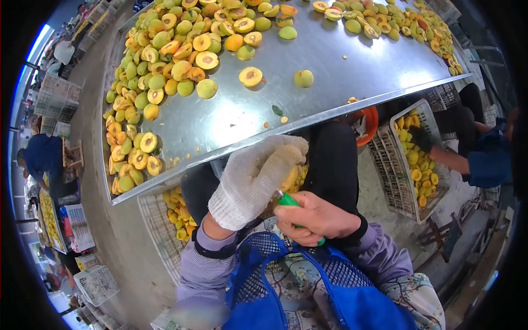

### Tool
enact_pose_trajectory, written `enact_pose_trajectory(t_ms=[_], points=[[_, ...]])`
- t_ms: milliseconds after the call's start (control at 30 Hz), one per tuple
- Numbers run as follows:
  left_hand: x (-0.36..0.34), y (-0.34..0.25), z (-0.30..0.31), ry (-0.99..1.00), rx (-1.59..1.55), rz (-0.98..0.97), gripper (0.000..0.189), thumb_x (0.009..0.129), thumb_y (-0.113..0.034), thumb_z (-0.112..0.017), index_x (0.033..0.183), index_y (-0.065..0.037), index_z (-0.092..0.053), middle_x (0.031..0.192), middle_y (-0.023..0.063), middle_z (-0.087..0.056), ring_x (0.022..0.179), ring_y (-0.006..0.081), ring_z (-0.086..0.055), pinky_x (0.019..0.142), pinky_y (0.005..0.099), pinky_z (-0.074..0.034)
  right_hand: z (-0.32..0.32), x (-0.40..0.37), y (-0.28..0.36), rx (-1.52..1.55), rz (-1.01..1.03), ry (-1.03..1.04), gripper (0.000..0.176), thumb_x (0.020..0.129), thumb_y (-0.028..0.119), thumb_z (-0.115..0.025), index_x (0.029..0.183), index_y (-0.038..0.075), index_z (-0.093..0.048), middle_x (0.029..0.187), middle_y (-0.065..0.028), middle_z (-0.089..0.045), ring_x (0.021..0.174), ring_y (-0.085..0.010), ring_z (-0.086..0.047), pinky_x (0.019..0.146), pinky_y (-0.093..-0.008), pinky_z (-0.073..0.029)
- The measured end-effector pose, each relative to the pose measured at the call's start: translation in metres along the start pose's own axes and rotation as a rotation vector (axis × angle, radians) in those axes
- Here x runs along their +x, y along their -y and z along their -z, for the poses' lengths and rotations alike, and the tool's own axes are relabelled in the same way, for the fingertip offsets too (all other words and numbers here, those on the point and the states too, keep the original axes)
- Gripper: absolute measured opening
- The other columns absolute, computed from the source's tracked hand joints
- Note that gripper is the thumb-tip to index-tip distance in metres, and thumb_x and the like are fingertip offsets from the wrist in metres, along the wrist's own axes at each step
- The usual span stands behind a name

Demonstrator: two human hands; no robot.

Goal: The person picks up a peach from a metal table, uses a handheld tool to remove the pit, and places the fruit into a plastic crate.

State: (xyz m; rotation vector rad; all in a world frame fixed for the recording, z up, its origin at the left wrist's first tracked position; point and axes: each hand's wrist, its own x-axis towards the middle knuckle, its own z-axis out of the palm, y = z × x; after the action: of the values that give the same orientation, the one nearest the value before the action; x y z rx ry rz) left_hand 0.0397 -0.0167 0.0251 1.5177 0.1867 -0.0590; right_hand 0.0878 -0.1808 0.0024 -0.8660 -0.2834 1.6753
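Note:
My left hand (pixel 254 179), in a white knitted glove, is closed around a yellow peach half (pixel 290 178), mostly hidden behind the fingers and thumb. Bare and wrapped round a green-handled pitting tool (pixel 288 201), my right hand (pixel 322 217) sits just below the glove. The tool's short metal neck points at the fruit, and its tip is hidden by the glove. Both hands are over my lap, in front of the metal table (pixel 231 122). Halved peaches (pixel 207 60) lie heaped on the table's left side, and two lie apart nearer the middle.
Below my hands, a crate (pixel 159 220) holds yellow peach halves. To the right stand an orange bucket (pixel 367 125) and another crate (pixel 385 165) of halves, with a co-worker's gloved hand (pixel 421 138) in it. More peaches (pixel 379 19) cover the table's far right. Other people sit at the left.

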Motion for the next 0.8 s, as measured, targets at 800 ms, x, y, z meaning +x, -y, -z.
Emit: enact_pose_trajectory(t_ms=[800], points=[[-0.001,0.023,-0.021,-0.075,-1.121,-0.029,0.052,0.094,-0.045,-0.046,0.109,0.004,-0.053,0.097,0.0148,-0.061,0.083,0.028,-0.064,0.071,0.0348,-0.053,-0.003,0.005,-0.004,0.303,-0.034,0.399,0.024,0.098,0.025,-0.041,0.079,0.01,-0.038,0.051,0.0033,-0.036,0.034,-0.0035,-0.03,0.03,-0.019,-0.024]])
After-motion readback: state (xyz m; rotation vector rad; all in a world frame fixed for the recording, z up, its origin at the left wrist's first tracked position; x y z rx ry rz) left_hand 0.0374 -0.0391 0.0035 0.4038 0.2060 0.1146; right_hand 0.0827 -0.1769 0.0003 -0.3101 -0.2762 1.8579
